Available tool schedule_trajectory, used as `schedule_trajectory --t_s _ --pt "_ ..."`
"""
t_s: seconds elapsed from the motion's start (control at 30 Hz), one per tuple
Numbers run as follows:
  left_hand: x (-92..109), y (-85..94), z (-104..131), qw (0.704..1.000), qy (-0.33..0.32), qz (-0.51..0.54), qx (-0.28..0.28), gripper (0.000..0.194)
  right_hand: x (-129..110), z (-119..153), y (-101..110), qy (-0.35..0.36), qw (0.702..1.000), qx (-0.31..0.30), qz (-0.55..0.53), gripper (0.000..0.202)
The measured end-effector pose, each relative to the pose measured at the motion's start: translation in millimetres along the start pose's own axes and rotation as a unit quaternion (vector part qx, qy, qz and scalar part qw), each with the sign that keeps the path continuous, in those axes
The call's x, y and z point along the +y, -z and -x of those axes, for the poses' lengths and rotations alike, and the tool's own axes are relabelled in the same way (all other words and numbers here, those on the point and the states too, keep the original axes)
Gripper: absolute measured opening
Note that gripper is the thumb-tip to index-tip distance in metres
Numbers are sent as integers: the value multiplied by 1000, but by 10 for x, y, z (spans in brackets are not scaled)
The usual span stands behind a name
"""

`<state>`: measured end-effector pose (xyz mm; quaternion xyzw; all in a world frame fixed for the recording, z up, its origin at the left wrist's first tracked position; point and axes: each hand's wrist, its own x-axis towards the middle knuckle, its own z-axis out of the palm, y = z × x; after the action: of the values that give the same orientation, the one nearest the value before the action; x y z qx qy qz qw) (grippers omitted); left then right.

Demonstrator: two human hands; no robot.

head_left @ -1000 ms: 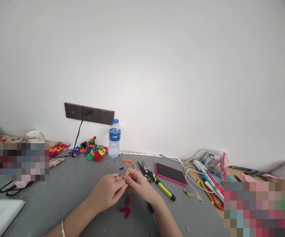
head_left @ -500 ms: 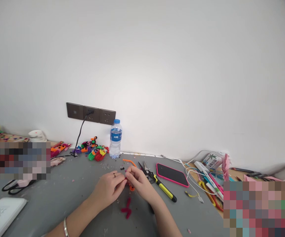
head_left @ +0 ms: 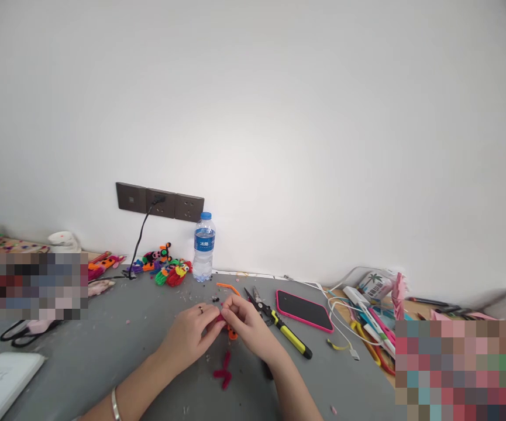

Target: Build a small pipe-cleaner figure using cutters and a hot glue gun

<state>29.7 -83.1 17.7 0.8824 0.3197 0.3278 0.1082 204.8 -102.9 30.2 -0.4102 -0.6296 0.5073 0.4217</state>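
My left hand [head_left: 195,330] and my right hand [head_left: 246,324] meet fingertip to fingertip above the grey table mat [head_left: 147,316]. Both pinch a small crimson fuzzy piece [head_left: 220,317], mostly hidden by the fingers. Just under my right hand an orange piece with dark spots [head_left: 232,333] shows in part. Nearer to me, a bent crimson fuzzy stem [head_left: 223,373] lies on the mat. Beyond the fingers is an orange fuzzy strip [head_left: 227,286]. Pliers with yellow and black handles [head_left: 294,340] lie to the right of my right hand.
A water bottle [head_left: 204,248] stands by the wall, beside colourful fuzzy figures [head_left: 176,272]. A pink-edged phone [head_left: 304,310] and white cables [head_left: 344,316] lie right. A white box [head_left: 7,380] sits at front left. Power sockets [head_left: 160,202] are on the wall.
The whole view has shifted very slightly. Between the fingertips a little more of the crimson piece shows; both hands keep nearly the same pose.
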Motion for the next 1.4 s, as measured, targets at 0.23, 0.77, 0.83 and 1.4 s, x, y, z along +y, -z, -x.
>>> schedule_trajectory --t_s 0.23,0.77,0.83,1.4 --pt "-51 -20 -4 1000 -15 -15 -2 29 22 -20 -22 -2 1000 15 24 33" --pt "-27 -13 -5 999 23 -19 -11 30 34 -32 -13 34 998 50 36 36" --pt "-35 -25 -4 999 19 -24 -9 30 28 -34 -12 33 998 48 31 33" --pt "-83 -38 -19 997 66 -13 -27 22 32 -4 -3 21 984 39 173 17"
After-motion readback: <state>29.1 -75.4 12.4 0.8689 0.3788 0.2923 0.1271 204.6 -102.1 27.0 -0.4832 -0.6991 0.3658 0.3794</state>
